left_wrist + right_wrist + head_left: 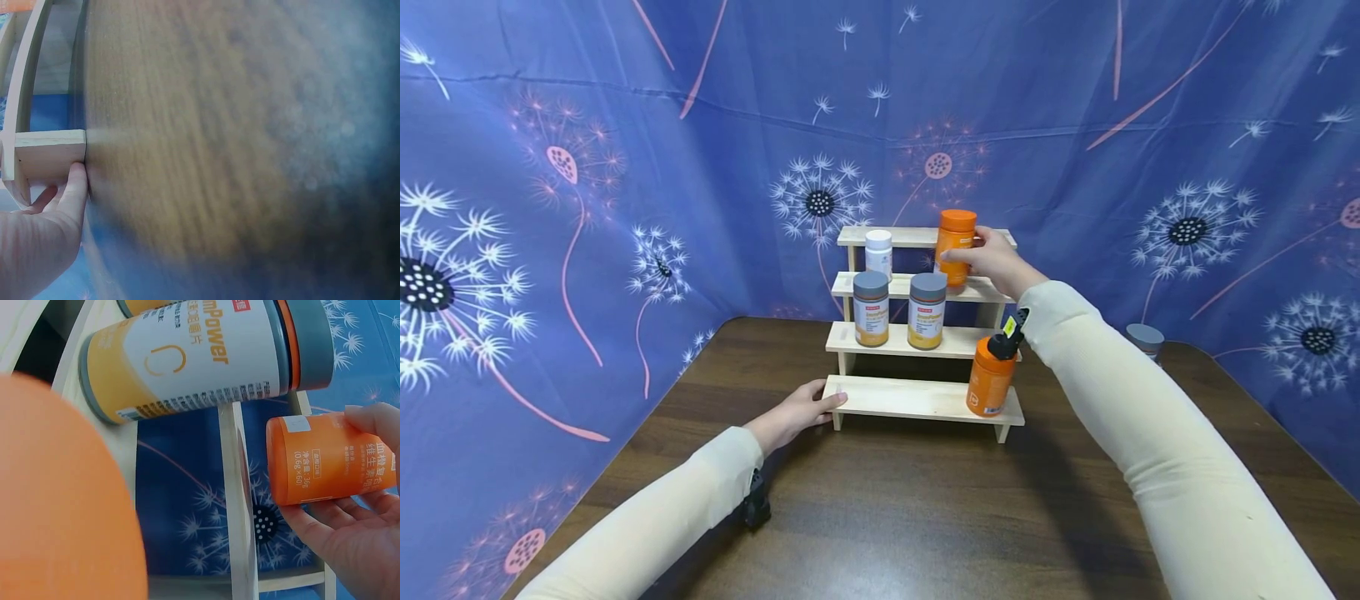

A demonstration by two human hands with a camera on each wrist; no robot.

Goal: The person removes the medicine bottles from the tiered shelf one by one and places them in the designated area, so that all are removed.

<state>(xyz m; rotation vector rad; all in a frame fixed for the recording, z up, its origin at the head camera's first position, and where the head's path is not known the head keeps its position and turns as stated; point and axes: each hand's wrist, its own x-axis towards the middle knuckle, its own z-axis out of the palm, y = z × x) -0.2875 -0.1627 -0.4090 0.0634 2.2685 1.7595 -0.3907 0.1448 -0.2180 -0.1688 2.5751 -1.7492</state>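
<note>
A dark wooden table (887,517) is hemmed at its back and side edges by a blue cloth backdrop (625,125) printed with dandelion heads. Near the table's back edge stands a pale wooden stepped rack (917,398) of four tiers. On its second tier from the bottom, toward the left end, two grey-lidded jars (871,308) stand side by side, upright and just apart. At the right end of the bottom tier stands an orange bottle with a black cap (991,375). On the third tier, left of middle, stands a small white bottle (878,253). The right hand (1000,262) grips an orange jar (955,247) at the right part of the third tier, fingers and thumb curled round its side, the jar upright with its base at the shelf. The left hand (797,412) rests at the left end of the bottom tier, fingers fairly straight, the thumb (74,190) pressing the board's end. A grey lid (1145,337) shows near the table's back right corner.
</note>
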